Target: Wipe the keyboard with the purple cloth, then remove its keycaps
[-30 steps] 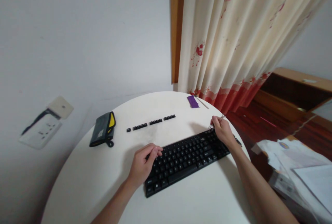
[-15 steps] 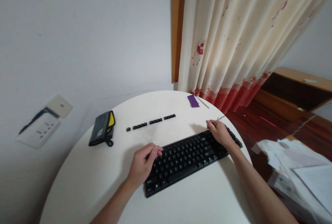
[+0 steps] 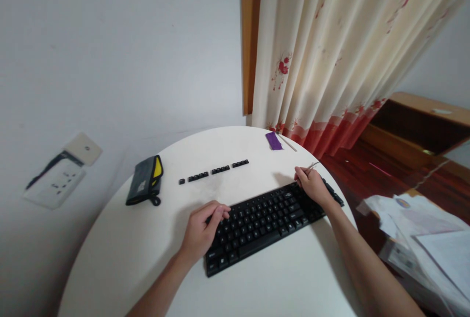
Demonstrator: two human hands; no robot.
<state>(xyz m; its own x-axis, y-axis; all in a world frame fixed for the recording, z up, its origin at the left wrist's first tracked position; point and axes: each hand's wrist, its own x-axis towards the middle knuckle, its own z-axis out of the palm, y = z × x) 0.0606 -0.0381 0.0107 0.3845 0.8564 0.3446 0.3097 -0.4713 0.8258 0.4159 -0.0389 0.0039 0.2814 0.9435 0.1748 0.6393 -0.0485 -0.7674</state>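
A black keyboard (image 3: 264, 226) lies slanted on a round white table (image 3: 279, 283). My left hand (image 3: 201, 231) rests on the keyboard's left end, fingers curled over the upper-left keys. My right hand (image 3: 312, 185) is over the keyboard's upper right part, pinched on a thin metal tool (image 3: 313, 165) that sticks out behind the fingers. Several loose black keycaps (image 3: 215, 172) lie in a row beyond the keyboard, apart from both hands.
A grey and yellow pouch (image 3: 146, 181) lies at the table's left. A purple piece (image 3: 273, 141) and a thin stick (image 3: 287, 144) sit at the far edge by the curtain (image 3: 330, 53). Papers (image 3: 422, 229) are piled at the right, over a dark wooden floor.
My right hand dipped toward the top row of keys with the tool, then shifted slightly right. My left hand has stayed where it was.
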